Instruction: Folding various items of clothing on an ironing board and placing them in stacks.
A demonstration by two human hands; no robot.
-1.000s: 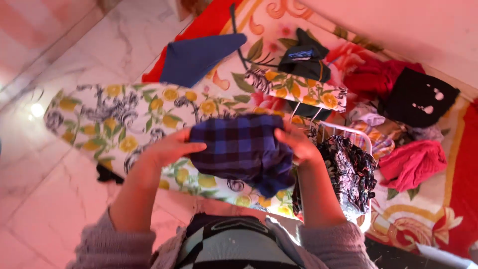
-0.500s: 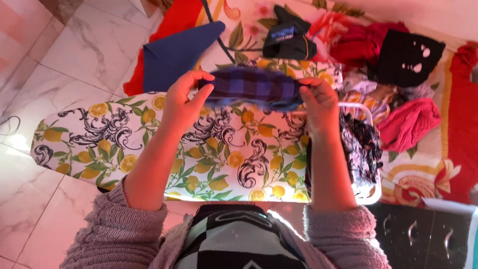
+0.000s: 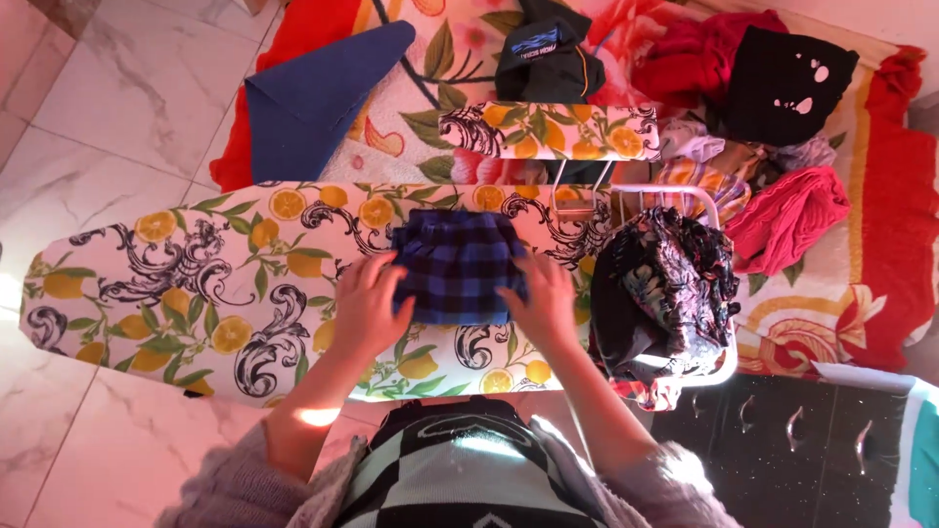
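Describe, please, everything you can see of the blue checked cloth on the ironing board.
The blue checked cloth is a soft woven piece in dark and brighter blue plaid, folded into a rough rectangle. It lies flat on the ironing board, near its middle. The left hand rests on its left edge and the right hand on its lower right edge, both pressing it down.

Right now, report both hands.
Left hand: open, flat on the blue plaid garment.
Right hand: open, pressing the garment's other edge.

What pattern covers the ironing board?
Yellow lemons, green leaves and black scrolls on the white ironing board cover, seen in the head view.
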